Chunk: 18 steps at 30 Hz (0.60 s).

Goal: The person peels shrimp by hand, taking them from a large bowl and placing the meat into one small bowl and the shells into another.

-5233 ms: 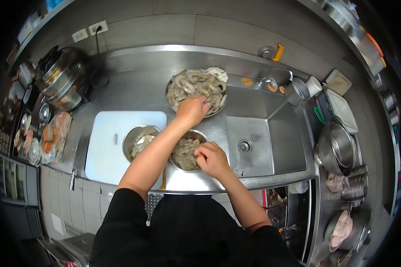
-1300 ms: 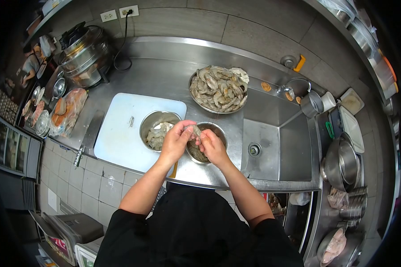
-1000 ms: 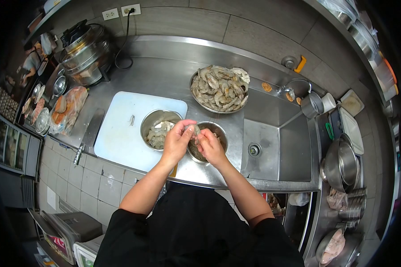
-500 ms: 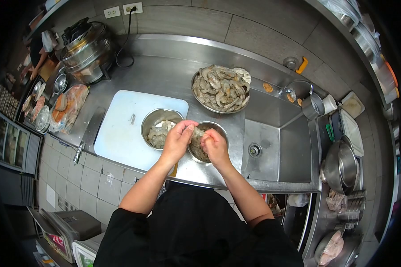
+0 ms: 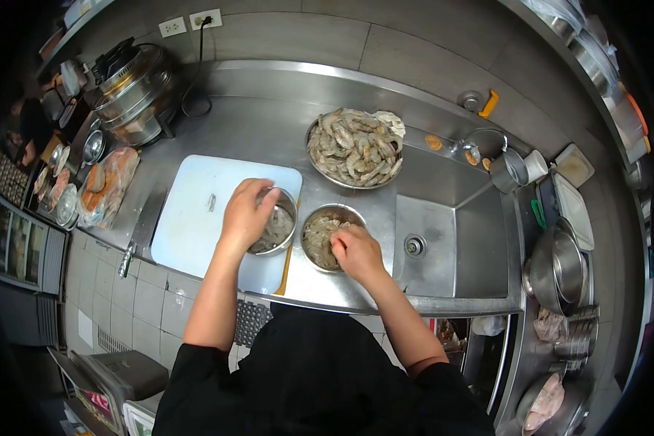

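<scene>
One steel counter bears two near bowls, left grip spread over one, right grip unclear.

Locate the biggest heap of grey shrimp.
In the head view, the biggest heap of grey shrimp fills a round metal bowl at upper centre, beside the left end of the rectangular steel sink.

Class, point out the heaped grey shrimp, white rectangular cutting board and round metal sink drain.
Heaped grey shrimp (image 5: pixel 354 148), head view: pile's middle.
White rectangular cutting board (image 5: pixel 189 229), head view: bare surface.
Round metal sink drain (image 5: pixel 414 246), head view: centre.
</scene>
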{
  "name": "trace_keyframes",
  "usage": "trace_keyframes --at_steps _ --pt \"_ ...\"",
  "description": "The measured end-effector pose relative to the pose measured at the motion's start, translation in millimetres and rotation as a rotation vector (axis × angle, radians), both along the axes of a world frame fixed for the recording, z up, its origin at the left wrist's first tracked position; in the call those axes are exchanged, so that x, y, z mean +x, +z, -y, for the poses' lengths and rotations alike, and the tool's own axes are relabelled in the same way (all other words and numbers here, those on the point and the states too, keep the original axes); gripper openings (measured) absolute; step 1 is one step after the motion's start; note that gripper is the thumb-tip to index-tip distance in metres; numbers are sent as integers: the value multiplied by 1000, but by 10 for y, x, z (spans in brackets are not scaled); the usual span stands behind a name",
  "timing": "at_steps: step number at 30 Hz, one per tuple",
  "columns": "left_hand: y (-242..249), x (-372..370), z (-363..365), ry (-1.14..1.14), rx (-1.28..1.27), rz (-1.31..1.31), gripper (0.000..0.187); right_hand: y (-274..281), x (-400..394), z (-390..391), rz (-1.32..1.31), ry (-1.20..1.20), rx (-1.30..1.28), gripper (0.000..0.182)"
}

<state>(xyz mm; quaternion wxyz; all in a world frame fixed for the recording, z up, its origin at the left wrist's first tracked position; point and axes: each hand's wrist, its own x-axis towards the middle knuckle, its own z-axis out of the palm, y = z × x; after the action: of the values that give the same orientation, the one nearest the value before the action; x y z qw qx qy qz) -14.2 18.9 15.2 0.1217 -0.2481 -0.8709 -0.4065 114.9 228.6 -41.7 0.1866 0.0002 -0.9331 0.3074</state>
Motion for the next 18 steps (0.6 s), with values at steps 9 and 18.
trace_keyframes --at_steps 9,18 --pt "-431 -810 -1917 -86 -476 231 37 178 330 -118 29 42 -127 11" --pt "-513 -1036 -1998 -103 -666 213 27 186 633 -517 72 -101 -286 14"
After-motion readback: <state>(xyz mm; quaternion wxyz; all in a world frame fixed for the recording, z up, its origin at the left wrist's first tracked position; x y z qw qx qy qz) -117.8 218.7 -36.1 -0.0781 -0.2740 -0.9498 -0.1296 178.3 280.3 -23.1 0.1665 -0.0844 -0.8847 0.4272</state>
